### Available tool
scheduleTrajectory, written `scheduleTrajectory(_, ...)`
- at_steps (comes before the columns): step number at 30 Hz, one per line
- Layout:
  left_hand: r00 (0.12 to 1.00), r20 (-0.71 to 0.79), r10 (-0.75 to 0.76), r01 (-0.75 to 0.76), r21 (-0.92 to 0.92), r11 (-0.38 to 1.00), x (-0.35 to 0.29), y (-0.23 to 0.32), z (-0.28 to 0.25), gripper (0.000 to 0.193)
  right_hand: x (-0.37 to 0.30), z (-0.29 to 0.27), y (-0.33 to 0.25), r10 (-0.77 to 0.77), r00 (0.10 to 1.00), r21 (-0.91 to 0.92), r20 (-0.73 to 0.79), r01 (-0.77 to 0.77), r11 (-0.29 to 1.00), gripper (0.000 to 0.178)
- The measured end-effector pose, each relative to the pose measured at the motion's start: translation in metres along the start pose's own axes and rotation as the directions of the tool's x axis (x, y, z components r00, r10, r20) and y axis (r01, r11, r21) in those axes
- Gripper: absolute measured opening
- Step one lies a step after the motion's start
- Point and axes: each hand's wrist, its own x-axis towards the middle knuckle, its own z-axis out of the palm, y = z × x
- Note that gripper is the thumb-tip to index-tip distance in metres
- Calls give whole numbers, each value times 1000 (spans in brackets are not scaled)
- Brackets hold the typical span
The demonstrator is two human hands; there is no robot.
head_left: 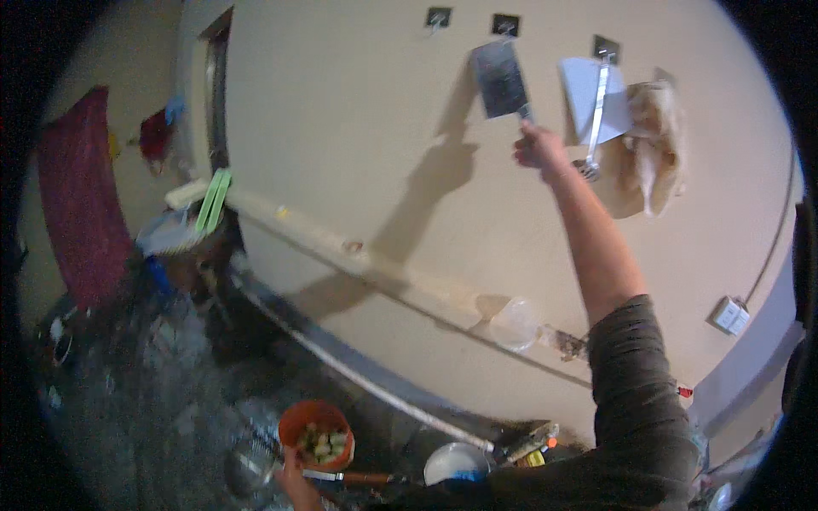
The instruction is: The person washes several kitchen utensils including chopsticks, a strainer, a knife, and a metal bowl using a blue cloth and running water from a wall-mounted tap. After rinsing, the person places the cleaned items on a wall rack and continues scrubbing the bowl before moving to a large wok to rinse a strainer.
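Note:
My right hand [540, 146] is raised to the wall, its fingers closed round the handle of a cleaver [498, 81]. The cleaver's broad rectangular blade points up, its top edge close under a wall hook [505, 27]; whether they touch I cannot tell. Low in the picture, my left hand [296, 479] is closed on a long utensil with a metal shaft and wooden handle [365, 479]. Its wide round metal head [249, 470] blurs into the dark floor. Beside that hand stands an orange bucket [317, 412] with pale chopped pieces inside.
Right of the cleaver hang a slotted metal utensil [600, 111], a pale blue sheet [579, 89] and a beige cloth bag [654, 153]. A translucent tub [515, 324] rests on the wall ledge [409, 294]. A white bucket [456, 462] stands below; a maroon cloth [83, 196] hangs left.

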Motion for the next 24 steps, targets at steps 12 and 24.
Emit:
scheduleTrajectory(12, 955, 204, 214, -276, 352, 894, 9, 28, 124, 40, -113, 28, 86, -162, 926, -427, 340, 305, 851, 55)
scheduleTrajectory(24, 915, 347, 206, -274, 157, 949, 7, 30, 203, 28, -392, 110, 152, 328, 294, -285, 898, -178, 942, 61)
